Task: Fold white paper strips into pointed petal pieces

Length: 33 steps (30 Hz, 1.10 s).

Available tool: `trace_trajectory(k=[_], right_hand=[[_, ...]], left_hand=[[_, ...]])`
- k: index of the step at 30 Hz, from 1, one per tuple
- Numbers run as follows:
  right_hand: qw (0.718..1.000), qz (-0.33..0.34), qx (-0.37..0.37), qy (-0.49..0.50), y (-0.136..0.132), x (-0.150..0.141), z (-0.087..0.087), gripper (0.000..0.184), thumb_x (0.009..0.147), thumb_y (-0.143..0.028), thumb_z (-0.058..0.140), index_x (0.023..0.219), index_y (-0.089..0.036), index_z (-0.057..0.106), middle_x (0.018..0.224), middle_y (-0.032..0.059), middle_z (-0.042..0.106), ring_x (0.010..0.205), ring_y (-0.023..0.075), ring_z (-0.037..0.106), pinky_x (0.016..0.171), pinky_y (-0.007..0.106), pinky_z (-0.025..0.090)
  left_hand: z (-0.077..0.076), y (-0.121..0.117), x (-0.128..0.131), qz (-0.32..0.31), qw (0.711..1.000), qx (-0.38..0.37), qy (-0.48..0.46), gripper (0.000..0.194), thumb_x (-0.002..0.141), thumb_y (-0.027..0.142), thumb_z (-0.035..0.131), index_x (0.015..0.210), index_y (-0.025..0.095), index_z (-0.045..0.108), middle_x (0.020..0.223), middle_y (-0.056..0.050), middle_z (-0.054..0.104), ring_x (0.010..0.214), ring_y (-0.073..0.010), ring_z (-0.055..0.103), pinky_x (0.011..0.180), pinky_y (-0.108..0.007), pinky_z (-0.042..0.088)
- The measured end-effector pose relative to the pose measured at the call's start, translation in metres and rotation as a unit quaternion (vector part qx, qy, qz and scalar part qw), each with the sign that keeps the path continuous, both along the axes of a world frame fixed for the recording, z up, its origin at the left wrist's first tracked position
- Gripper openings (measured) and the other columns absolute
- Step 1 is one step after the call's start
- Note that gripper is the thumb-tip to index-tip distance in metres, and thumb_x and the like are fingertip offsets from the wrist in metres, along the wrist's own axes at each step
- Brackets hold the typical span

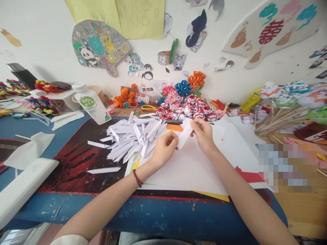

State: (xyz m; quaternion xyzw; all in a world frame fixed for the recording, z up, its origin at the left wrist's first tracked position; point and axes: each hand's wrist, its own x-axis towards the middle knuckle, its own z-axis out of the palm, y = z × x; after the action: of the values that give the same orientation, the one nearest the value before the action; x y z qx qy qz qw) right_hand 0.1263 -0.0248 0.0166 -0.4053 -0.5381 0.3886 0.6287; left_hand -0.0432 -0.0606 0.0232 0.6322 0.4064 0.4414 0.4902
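Note:
A white paper strip [185,136] is held slanted between both hands above the sheets. My left hand [166,144] is closed at its lower end, fingers curled, with a dark red cord on the wrist. At the upper end my right hand [202,132] pinches the strip between thumb and fingers. Just left of the hands lies a heap of folded white paper strips [138,136]. Two loose folded strips rest apart from it, one of them a pointed strip [104,170] nearer the front. Beneath the hands is a stack of white paper sheets [189,170] with coloured sheets showing at its edges.
The stack and heap lie on a black and red mat [76,160] over a blue table [143,211]. A white bottle [90,103] stands at the back left. Paper flowers [189,110] line the back. Wooden sticks [278,119] lie right; a white long box [28,190] is left.

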Motion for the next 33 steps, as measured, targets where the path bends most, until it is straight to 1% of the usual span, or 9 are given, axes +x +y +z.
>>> trace_trajectory(k=[3,7,10,17,21,27,33], right_hand=[[1.0,-0.004,0.0,0.003,0.003,0.002,-0.003,0.017,0.084,-0.03,0.061,0.072,-0.019,0.058,0.061,-0.0027,0.053,0.051,0.0091,0.047,0.049,0.023,0.039],[1.0,-0.016,-0.002,0.007,0.005,0.004,-0.006,0.017,0.083,-0.029,0.061,0.07,-0.018,0.058,0.061,-0.0024,0.054,0.052,0.0092,0.048,0.049,0.022,0.04],[1.0,-0.02,-0.002,0.013,0.006,0.006,-0.005,0.016,0.082,-0.028,0.062,0.07,-0.018,0.058,0.062,-0.0025,0.054,0.053,0.0091,0.049,0.048,0.022,0.04],[0.997,-0.057,-0.026,0.049,0.008,0.008,-0.003,0.015,0.077,-0.025,0.064,0.066,-0.017,0.058,0.059,-0.0031,0.052,0.051,0.0081,0.046,0.045,0.02,0.039],[0.996,-0.072,-0.027,0.042,0.007,0.008,-0.002,0.014,0.077,-0.025,0.063,0.066,-0.017,0.058,0.059,-0.0032,0.052,0.051,0.008,0.047,0.045,0.02,0.038],[0.997,-0.067,-0.026,0.035,0.005,0.007,0.0,0.014,0.076,-0.024,0.063,0.065,-0.018,0.058,0.057,-0.0035,0.051,0.049,0.0081,0.046,0.045,0.02,0.037],[0.993,-0.096,-0.044,0.046,0.008,0.012,-0.001,0.012,0.075,-0.022,0.062,0.065,-0.017,0.058,0.053,-0.0043,0.05,0.046,0.0078,0.045,0.044,0.02,0.036]], left_hand=[[-0.002,0.0,0.0,0.008,1.0,0.004,0.013,0.016,0.084,0.024,0.047,0.07,0.017,0.05,0.06,0.004,0.051,0.054,-0.0082,0.052,0.054,-0.02,0.04],[-0.004,0.0,0.0,0.017,0.999,0.015,0.034,0.014,0.083,0.021,0.045,0.07,0.017,0.051,0.057,0.003,0.053,0.053,-0.008,0.049,0.053,-0.019,0.037],[-0.005,0.001,0.0,0.02,0.999,0.019,0.032,0.013,0.082,0.019,0.045,0.07,0.017,0.051,0.056,0.004,0.053,0.052,-0.0077,0.048,0.053,-0.019,0.037],[-0.003,-0.001,0.001,0.029,0.999,0.022,0.036,0.012,0.078,0.016,0.045,0.068,0.017,0.051,0.055,0.004,0.053,0.052,-0.0075,0.048,0.053,-0.019,0.037],[-0.002,-0.002,0.0,0.035,0.999,0.014,0.028,0.011,0.076,0.014,0.045,0.067,0.017,0.051,0.053,0.004,0.052,0.051,-0.0075,0.048,0.053,-0.019,0.037],[0.0,-0.004,0.0,0.047,0.999,0.016,0.016,0.012,0.074,0.013,0.045,0.065,0.017,0.051,0.052,0.005,0.05,0.049,-0.0074,0.048,0.052,-0.019,0.037],[0.002,-0.004,-0.002,0.07,0.997,0.026,0.013,0.013,0.076,0.013,0.045,0.065,0.017,0.05,0.054,0.005,0.052,0.049,-0.0077,0.048,0.052,-0.019,0.037]])
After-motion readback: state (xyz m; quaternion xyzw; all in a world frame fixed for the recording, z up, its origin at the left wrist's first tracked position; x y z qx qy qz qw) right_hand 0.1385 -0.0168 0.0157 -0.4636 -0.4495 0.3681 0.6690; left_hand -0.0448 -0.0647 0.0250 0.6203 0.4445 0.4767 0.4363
